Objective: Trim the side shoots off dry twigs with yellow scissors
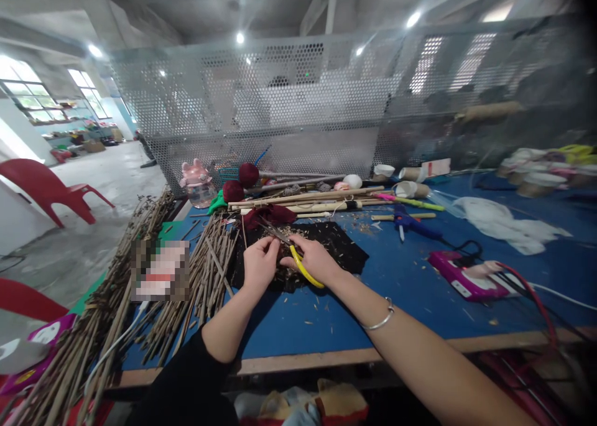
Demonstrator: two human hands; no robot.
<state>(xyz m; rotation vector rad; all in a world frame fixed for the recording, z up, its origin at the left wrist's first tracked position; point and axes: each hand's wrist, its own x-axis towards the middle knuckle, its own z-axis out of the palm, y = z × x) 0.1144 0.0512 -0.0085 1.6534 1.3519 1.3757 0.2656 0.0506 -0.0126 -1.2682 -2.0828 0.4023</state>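
- Your right hand (311, 261): its grip is closed around the yellow handles of a pair of metal-bladed scissors (305, 272), held above the flat black cloth (355, 252) that serves here as landmark; the blades point away from you.
- Your left hand (258, 264): held over the left part of the black cloth, fingertips drawn in close beside the scissors; you cannot tell from this view whether its grip pinches anything.
- Black cloth: spread on the blue-topped surface (387, 280) in front of you, strewn with small, pale brown plant scraps.
- Just left of the cloth: a loose heap of thin, cut brown twigs (212, 273); farther left, a long bundle of dry, branching stalks (105, 308).
- At the cloth's far edge: a crumpled piece of dark red fabric (280, 214); beyond it, long, pale wooden sticks (308, 200) and two round, dark red balls (249, 175).
- Right of the cloth: a blue glue gun (415, 226); farther right, a purple power strip (445, 264) with plugged-in cords and a crumpled white plastic bag (499, 219).
- Well behind the cloth: an upright, perforated grey metal screen (298, 109).
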